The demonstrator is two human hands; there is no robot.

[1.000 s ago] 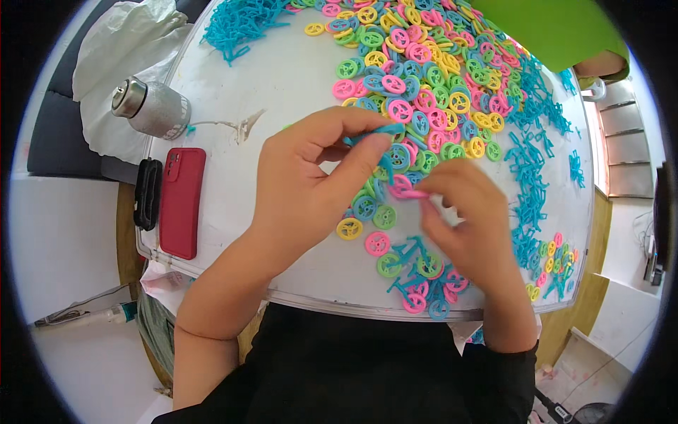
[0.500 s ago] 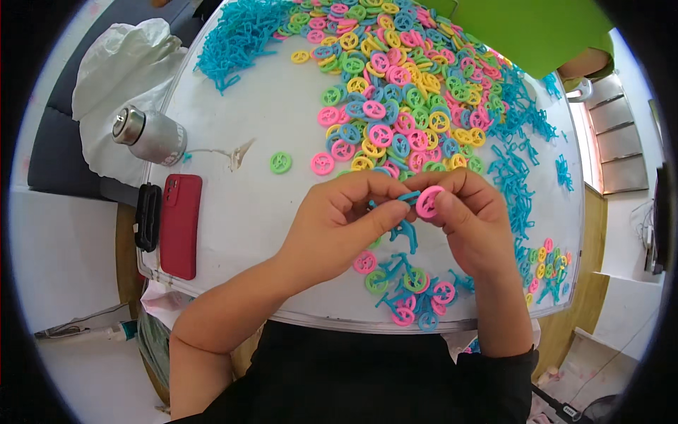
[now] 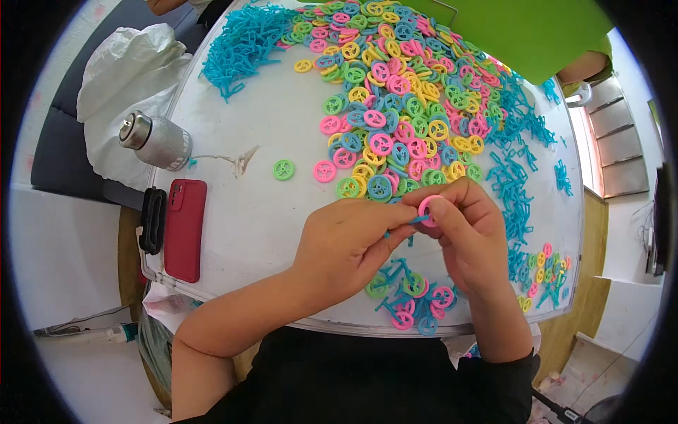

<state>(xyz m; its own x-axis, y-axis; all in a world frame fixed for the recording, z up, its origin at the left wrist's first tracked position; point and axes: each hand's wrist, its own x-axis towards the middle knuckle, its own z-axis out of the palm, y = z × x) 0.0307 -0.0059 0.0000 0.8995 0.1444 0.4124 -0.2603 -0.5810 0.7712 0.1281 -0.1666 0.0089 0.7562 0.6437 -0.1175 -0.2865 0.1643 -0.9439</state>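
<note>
My left hand (image 3: 346, 244) pinches a blue plastic toy-bicycle frame (image 3: 419, 220), mostly hidden by the fingers. Between thumb and fingertips of my right hand (image 3: 472, 237) is a pink toy wheel (image 3: 424, 206). The frame's end meets the wheel near its middle; whether it is seated there is hidden by my thumb. Just below both hands, by the near table edge, lies a cluster of blue frames with wheels on them (image 3: 417, 297). Beyond my fingers spreads a big heap of pink, green, yellow and blue wheels (image 3: 395, 113).
Blue frames lie piled at the far left (image 3: 244, 46) and along the right side (image 3: 512, 177). On the left stand a grey bottle (image 3: 162, 143), a red phone (image 3: 186, 233) and a black case (image 3: 152, 220). A single green wheel (image 3: 284, 169) sits apart. Someone in green (image 3: 530, 35) is across the table.
The frame in my left hand has been turned and brought against the pink wheel. My left hand has rolled over, now showing its back. At the upper left, another person's arm has appeared.
</note>
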